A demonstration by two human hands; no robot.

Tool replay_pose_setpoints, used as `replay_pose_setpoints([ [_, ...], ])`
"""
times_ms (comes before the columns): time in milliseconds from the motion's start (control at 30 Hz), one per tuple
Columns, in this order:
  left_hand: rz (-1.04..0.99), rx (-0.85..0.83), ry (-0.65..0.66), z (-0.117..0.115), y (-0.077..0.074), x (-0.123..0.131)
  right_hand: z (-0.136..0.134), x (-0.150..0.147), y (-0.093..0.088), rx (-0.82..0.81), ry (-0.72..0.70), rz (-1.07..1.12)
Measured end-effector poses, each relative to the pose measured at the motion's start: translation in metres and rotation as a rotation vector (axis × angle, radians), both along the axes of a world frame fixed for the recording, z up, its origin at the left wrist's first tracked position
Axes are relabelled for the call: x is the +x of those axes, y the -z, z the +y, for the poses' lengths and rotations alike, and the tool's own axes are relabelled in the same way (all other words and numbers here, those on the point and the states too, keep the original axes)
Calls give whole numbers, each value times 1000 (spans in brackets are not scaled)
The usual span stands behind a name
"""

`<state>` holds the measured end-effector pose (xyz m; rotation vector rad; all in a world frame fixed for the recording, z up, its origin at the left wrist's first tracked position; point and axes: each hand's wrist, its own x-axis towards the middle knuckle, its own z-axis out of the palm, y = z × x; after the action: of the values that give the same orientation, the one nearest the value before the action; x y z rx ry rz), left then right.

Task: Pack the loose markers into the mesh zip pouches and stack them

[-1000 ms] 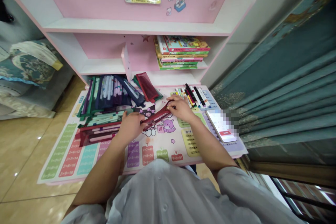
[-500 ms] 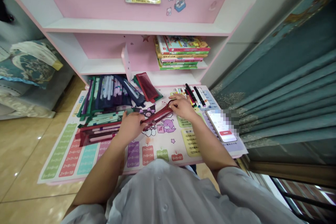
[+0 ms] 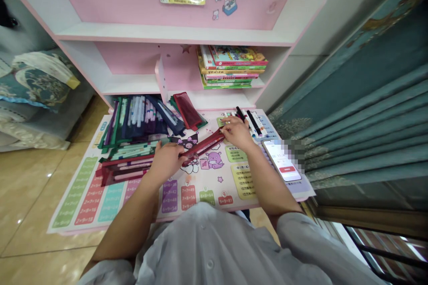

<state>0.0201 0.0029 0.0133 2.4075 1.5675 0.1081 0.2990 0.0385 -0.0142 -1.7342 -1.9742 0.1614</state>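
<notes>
A dark red mesh pencil pouch [image 3: 203,145] is stretched at a slant between my hands, just over the desk mat. My left hand [image 3: 168,159] is closed on its lower left end. At the upper right end, my right hand [image 3: 238,135] pinches the pouch's corner between thumb and finger, its other fingers reaching toward the markers. Several loose markers [image 3: 253,123] lie in a row just beyond my right hand, which partly covers them. Filled red pouches [image 3: 125,170] and a green pouch with pale pens [image 3: 133,150] lie beside my left hand.
Blue and green pouches full of pens [image 3: 138,113] are heaped at the back left. A flat red pouch [image 3: 187,111] lies over a green one at the back. A phone [image 3: 282,160] rests on the right. Behind stands a pink shelf with stacked books [image 3: 232,69].
My right hand has shifted slightly right and away from me, its fingers now nearer the markers. The pouch looks pulled straighter and narrower. My left hand has stayed in place.
</notes>
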Motion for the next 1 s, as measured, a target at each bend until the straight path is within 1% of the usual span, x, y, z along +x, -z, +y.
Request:
replay_pose_setpoints([
  [200, 5, 0, 3, 0, 0, -1, 0, 3, -2, 18, 4, 17],
  [367, 1, -1, 10, 0, 1, -1, 1, 5, -4, 28, 39, 37],
  [500, -9, 0, 6, 1, 1, -1, 1, 6, -3, 35, 46, 36],
  [667, -6, 9, 6, 1, 2, -1, 2, 9, -3, 56, 102, 21],
  [800, 0, 5, 8, 1, 2, -1, 3, 11, -2, 52, 95, 24],
  [1000, 6, -8, 2, 2, 2, -1, 4, 17, -1, 112, 124, 38],
])
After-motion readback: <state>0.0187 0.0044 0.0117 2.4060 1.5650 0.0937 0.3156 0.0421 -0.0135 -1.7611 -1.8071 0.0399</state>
